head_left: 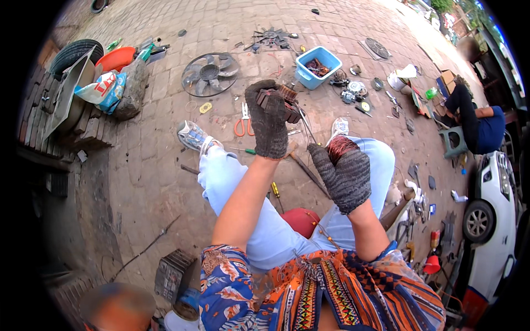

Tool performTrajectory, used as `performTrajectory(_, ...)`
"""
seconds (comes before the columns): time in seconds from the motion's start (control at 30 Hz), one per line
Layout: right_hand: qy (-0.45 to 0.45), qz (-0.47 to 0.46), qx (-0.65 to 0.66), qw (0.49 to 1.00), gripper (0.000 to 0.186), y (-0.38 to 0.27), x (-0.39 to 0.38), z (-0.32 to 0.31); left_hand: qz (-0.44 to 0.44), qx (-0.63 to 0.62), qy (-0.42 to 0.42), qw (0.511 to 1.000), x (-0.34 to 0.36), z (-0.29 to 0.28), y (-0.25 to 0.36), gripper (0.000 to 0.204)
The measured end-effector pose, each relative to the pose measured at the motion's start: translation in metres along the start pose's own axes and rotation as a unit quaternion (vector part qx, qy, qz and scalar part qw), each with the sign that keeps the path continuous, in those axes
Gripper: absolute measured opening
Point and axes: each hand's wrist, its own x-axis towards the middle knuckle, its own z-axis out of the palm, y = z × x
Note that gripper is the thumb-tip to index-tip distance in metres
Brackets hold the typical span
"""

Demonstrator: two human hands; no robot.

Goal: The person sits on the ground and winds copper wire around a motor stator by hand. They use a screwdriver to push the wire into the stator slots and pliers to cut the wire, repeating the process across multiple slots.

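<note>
My left hand, in a dark knitted glove, is closed around a dark motor core with copper windings, held up in front of me. My right hand, gloved alike, grips a bundle of thin reddish copper wire near my right knee. Thin strands run between the core and the right hand. Below the hands, on the brick ground, lie orange-handled scissors, a green-handled screwdriver and a long-handled hammer. A yellow-handled screwdriver rests between my legs.
A blue basin holds copper scraps. Round it lie a large fan, a smaller fan wheel and motor parts. Another person sits at the right, by a white car. Stacked bricks stand left.
</note>
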Motion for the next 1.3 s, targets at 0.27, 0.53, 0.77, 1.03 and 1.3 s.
performTrajectory(0.27, -0.035, 0.079, 0.125, 0.988, 0.031, 0.015, -0.007, 0.004, 0.034, 0.012, -0.014, 0.999, -0.005, 0.009, 0.011, 0.051)
performTrajectory(0.53, -0.038, 0.201, 0.229, 0.952, 0.033, 0.001, -0.013, 0.001, -0.024, -0.068, -0.037, 0.997, -0.007, 0.015, 0.013, 0.055)
performTrajectory(0.77, -0.040, 0.180, 0.209, 0.960, 0.033, 0.005, -0.013, 0.004, -0.044, -0.102, -0.012, 0.994, -0.001, 0.007, 0.008, 0.046)
performTrajectory(1.03, -0.037, 0.182, 0.231, 0.955, 0.034, 0.005, -0.012, 0.008, 0.005, -0.014, -0.017, 1.000, -0.002, 0.008, 0.006, 0.049)
performTrajectory(1.3, -0.082, 0.257, 0.323, 0.907, 0.036, 0.007, -0.013, 0.009, -0.016, -0.003, -0.028, 0.999, -0.003, 0.011, 0.010, 0.055)
